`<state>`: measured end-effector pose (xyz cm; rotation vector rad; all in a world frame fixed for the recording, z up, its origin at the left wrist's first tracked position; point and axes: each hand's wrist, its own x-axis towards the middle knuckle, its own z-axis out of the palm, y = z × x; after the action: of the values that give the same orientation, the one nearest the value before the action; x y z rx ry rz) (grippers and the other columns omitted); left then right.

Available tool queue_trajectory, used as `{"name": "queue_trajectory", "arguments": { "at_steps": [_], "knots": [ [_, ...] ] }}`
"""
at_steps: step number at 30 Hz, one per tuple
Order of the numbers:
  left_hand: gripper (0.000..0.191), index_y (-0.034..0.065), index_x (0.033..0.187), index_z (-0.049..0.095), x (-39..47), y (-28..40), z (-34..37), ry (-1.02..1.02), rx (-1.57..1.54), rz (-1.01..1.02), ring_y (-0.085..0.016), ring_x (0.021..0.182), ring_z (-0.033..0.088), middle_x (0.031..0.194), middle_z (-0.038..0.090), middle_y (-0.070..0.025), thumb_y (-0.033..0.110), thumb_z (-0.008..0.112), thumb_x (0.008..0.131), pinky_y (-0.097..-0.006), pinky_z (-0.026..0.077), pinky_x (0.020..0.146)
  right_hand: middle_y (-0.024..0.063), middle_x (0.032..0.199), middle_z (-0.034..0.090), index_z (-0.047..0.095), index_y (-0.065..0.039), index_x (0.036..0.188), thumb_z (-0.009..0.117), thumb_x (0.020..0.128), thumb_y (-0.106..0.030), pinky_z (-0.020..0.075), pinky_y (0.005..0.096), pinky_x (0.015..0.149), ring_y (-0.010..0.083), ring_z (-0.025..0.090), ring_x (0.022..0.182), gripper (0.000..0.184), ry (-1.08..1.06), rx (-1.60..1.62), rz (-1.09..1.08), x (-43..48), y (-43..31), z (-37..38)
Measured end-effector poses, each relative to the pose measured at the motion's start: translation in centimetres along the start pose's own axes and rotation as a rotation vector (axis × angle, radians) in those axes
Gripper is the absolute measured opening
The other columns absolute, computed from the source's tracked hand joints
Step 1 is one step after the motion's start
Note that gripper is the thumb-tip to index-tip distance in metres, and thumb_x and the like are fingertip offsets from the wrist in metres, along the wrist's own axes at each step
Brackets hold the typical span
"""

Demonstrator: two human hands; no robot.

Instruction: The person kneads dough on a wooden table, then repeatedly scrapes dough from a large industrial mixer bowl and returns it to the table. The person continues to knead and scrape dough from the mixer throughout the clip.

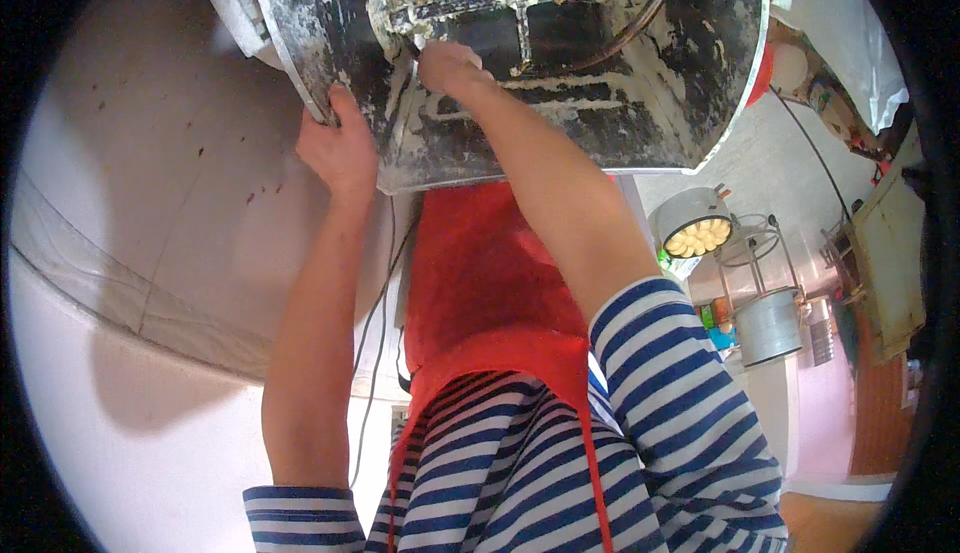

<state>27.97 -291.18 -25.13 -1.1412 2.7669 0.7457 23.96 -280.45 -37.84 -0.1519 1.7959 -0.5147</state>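
Before me is a deep metal trough (570,129), apparently a dough mixer's bowl, its dark inner walls smeared with pale residue. A crusted crossed mixing bar (469,5) spans its inside, with a curved rod (634,31) to the right. My left hand (341,136) grips the trough's left rim, thumb on the inner side. Inside, my right hand (454,69) is curled just below the bar's left end, close to the lower wall. Its fingers hide whatever may be in it. A red apron (487,275) hangs between my arms.
A pale wall or sheet with dark specks (187,148) lies at left, and thin black cables (364,343) hang beside the apron. At right are a pot of pale rounded pieces (697,238), a metal stand (754,253), a metal pot (769,328) and a rusty panel (889,253).
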Motion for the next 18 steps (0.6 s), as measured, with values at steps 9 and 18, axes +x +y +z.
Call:
{"name": "queue_trajectory", "arguments": {
  "at_steps": [9, 18],
  "knots": [
    [0.046, -0.0097, 0.1, 0.067, 0.0, -0.5, 0.3, -0.028, -0.06, -0.07, -0.034, 0.084, 0.069, 0.093, 0.072, -0.022, 0.035, 0.062, 0.092, -0.0436, 0.051, 0.076, 0.0164, 0.103, 0.072, 0.075, -0.006, 0.099, 0.067, 0.082, -0.018, 0.057, 0.0415, 0.082, 0.0347, 0.07, 0.099, 0.022, 0.042, -0.042, -0.022, -2.1, -1.5, 1.8],
    [0.046, -0.0099, 0.099, 0.067, -0.1, 0.0, 0.0, -0.037, -0.048, -0.081, -0.034, 0.086, 0.068, 0.093, 0.072, -0.0219, 0.035, 0.062, 0.092, -0.0432, 0.05, 0.078, 0.0163, 0.112, 0.071, 0.074, -0.007, 0.106, 0.064, 0.086, -0.022, 0.0557, 0.0391, 0.085, 0.0322, 0.069, 0.104, 0.026, 0.032, 0.161, 0.197, 2.1, -0.6, 2.0]
  ]
}}
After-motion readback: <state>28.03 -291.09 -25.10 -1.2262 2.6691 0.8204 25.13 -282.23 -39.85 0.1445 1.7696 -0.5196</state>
